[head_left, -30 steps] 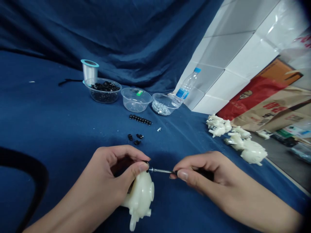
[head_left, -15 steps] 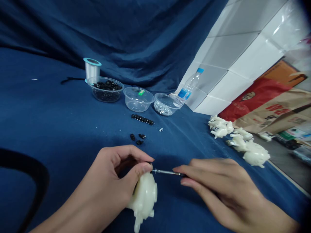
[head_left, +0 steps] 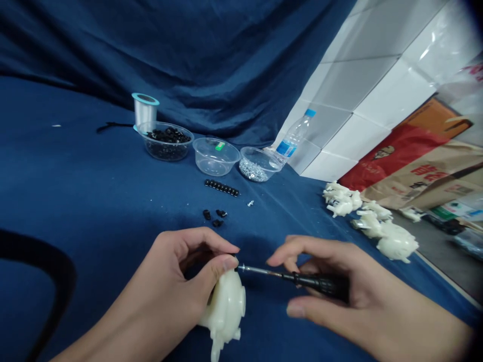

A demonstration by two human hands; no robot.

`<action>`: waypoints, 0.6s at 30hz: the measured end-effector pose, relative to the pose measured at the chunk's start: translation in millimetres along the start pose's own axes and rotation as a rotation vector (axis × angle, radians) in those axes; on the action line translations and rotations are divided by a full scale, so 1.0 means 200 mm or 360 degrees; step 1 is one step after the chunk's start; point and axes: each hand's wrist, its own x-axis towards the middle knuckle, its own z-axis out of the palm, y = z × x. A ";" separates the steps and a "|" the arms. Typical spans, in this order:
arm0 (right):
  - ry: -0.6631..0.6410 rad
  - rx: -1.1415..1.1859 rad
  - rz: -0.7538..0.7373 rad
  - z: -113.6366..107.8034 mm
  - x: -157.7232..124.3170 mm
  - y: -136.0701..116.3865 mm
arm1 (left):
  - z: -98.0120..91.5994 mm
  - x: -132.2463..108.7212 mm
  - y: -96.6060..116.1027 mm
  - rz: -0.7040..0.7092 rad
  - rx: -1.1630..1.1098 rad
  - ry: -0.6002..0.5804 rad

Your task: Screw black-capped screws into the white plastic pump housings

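Note:
My left hand [head_left: 194, 279] is closed around a rounded cream plastic piece [head_left: 229, 306] with short stubs, just above the blue cloth. Its thumb and forefinger pinch the upper end, where a small dark part shows; most of that part is hidden. A screwdriver [head_left: 320, 284] with a black handle and thin metal shaft lies level, and a small screw appears at its tip, against the pinched end. My right hand [head_left: 339, 281] has the handle against its palm, with thumb and forefinger spread away from it.
Beyond my hands lie loose black parts [head_left: 218, 222], a row of black pieces [head_left: 222, 188] and small screws [head_left: 250, 203]. Behind stand clear bowls, one with black parts [head_left: 168, 136], one with screws [head_left: 253, 171]. More cream pieces [head_left: 396, 241] lie right, near a bottle [head_left: 290, 143] and white boxes [head_left: 392, 95].
The fingers of my right hand have opened from around the screwdriver, so its black handle now shows. My left hand and the cream plastic piece have hardly moved.

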 end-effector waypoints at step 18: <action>-0.0056 0.0063 0.0021 -0.01 0.04 -0.03 | 0.00 -0.02 0.01 -0.0045 -0.0061 0.0023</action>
